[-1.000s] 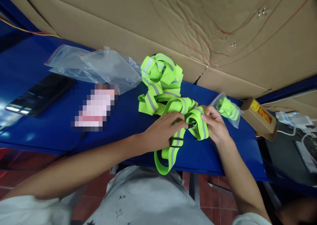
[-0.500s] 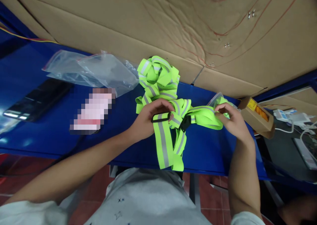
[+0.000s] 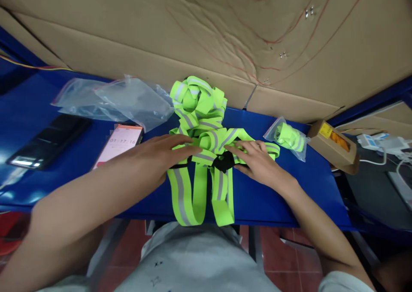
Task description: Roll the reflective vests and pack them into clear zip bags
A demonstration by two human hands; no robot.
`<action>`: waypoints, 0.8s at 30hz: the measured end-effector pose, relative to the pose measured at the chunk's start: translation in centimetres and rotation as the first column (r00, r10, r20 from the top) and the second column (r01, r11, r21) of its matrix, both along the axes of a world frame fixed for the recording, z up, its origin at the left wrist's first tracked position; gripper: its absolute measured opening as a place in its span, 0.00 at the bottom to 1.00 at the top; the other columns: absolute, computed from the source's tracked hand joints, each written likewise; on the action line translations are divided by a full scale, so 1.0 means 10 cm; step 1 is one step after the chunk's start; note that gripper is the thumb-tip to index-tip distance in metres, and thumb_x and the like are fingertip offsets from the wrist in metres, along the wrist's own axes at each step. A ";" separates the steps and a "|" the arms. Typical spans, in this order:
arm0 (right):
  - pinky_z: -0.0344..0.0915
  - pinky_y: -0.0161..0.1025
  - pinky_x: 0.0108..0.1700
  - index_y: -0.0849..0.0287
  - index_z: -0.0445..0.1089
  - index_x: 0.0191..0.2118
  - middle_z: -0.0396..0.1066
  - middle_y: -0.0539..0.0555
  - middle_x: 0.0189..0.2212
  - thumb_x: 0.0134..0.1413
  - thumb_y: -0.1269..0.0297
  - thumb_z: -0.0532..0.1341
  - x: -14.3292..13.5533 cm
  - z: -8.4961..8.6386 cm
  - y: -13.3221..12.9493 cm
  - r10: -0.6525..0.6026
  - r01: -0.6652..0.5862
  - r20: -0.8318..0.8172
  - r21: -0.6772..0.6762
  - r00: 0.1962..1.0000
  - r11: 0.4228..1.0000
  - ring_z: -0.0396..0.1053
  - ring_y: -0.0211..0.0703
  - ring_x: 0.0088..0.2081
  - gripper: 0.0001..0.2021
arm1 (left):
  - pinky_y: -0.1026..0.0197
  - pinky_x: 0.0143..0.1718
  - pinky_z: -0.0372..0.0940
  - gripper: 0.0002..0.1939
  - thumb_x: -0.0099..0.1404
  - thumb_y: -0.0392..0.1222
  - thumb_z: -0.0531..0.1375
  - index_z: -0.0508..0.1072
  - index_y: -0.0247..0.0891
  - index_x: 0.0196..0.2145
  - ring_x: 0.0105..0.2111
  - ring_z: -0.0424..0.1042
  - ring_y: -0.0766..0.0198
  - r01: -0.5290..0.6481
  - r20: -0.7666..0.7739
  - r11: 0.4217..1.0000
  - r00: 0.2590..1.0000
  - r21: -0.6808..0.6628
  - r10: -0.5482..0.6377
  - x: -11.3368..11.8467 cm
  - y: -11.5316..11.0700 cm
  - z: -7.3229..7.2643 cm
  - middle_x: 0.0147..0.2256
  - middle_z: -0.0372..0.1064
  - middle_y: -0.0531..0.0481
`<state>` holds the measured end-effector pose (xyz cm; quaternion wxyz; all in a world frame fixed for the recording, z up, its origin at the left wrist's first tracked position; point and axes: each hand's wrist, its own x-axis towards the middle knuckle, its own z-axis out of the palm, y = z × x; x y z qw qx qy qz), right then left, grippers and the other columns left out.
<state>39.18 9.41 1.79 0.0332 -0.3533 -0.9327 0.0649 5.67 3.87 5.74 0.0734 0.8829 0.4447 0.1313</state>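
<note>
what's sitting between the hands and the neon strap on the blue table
Nothing visible. The left hand and the right hand both rest flat on the neon strap, fingers spread, touching it directly on the blue table. The clear bags and the phone lie off to the side.

The reflective strap (image 3: 206,172), earlier lifted and pinched between the fingers, has been laid down on the blue table (image 3: 273,193). The left hand (image 3: 157,152) and right hand (image 3: 254,161) are now flattened on it, fingers spread, loops hanging over the edge.
</note>
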 end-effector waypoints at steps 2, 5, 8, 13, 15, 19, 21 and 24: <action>0.56 0.59 0.63 0.52 0.58 0.71 0.68 0.64 0.60 0.68 0.60 0.62 -0.05 0.00 0.02 0.043 -0.043 0.003 0.006 0.999 0.999 0.64 0.59 0.63 0.29 | 0.46 0.56 0.71 0.39 0.58 0.19 0.48 0.71 0.50 0.61 0.57 0.73 0.49 -0.002 -0.076 0.993 0.997 0.115 0.011 0.05 -0.06 0.13 0.62 0.68 0.49; 0.51 0.60 0.68 0.56 0.62 0.68 0.66 0.65 0.61 0.65 0.62 0.64 -0.11 0.02 0.03 0.092 -0.092 -0.019 0.000 0.996 0.996 0.60 0.60 0.67 0.28 | 0.46 0.48 0.74 0.26 0.65 0.24 0.47 0.75 0.43 0.51 0.48 0.76 0.50 0.054 -0.071 0.961 0.997 0.271 -0.036 0.20 -0.22 0.41 0.53 0.74 0.45; 0.57 0.57 0.65 0.56 0.62 0.68 0.59 0.65 0.67 0.63 0.63 0.64 -0.13 0.02 0.04 0.102 -0.103 -0.031 -0.040 0.994 0.994 0.59 0.60 0.67 0.29 | 0.52 0.47 0.74 0.17 0.70 0.27 0.48 0.74 0.38 0.45 0.49 0.75 0.54 0.110 0.074 0.934 0.987 0.339 -0.143 0.52 -0.44 0.52 0.51 0.73 0.43; 0.64 0.52 0.56 0.50 0.60 0.70 0.64 0.61 0.60 0.61 0.62 0.66 -0.17 0.00 0.04 0.050 -0.054 -0.040 -0.125 0.998 0.991 0.66 0.57 0.59 0.33 | 0.50 0.52 0.72 0.12 0.71 0.31 0.54 0.72 0.34 0.51 0.49 0.75 0.50 0.074 -0.123 0.989 0.991 0.128 -0.058 1.12 -0.39 -0.03 0.48 0.73 0.40; 0.63 0.51 0.54 0.53 0.64 0.67 0.66 0.61 0.54 0.59 0.60 0.68 -0.17 -0.03 0.02 0.019 -0.026 -0.057 -0.115 0.998 0.993 0.67 0.55 0.55 0.32 | 0.45 0.49 0.72 0.09 0.73 0.34 0.56 0.73 0.27 0.47 0.47 0.75 0.45 -0.001 -0.161 0.993 0.987 0.120 0.021 1.22 -0.19 -0.32 0.45 0.73 0.34; 0.62 0.50 0.54 0.60 0.70 0.57 0.66 0.58 0.46 0.53 0.58 0.70 -0.14 -0.11 0.00 0.002 -0.007 -0.080 -0.067 0.997 0.998 0.66 0.53 0.49 0.26 | 0.46 0.54 0.70 0.16 0.73 0.43 0.60 0.71 0.27 0.50 0.51 0.72 0.46 -0.035 -0.094 0.997 0.995 0.064 0.041 1.20 0.14 -0.61 0.47 0.70 0.35; 0.62 0.51 0.56 0.61 0.70 0.54 0.66 0.59 0.47 0.51 0.58 0.70 -0.12 -0.15 0.01 -0.001 -0.004 -0.102 -0.049 0.995 0.999 0.65 0.55 0.51 0.25 | 0.47 0.54 0.70 0.18 0.71 0.44 0.62 0.70 0.28 0.52 0.51 0.71 0.47 -0.021 -0.051 0.999 0.998 0.049 0.023 1.16 0.19 -0.63 0.48 0.69 0.36; 0.60 0.54 0.60 0.60 0.68 0.55 0.65 0.60 0.51 0.50 0.57 0.71 -0.08 -0.17 0.01 -0.005 -0.001 -0.126 -0.048 0.992 0.999 0.64 0.58 0.54 0.27 | 0.47 0.56 0.70 0.19 0.67 0.42 0.65 0.70 0.30 0.52 0.53 0.70 0.47 0.025 0.041 0.998 0.999 0.052 -0.027 1.11 0.16 -0.62 0.51 0.67 0.37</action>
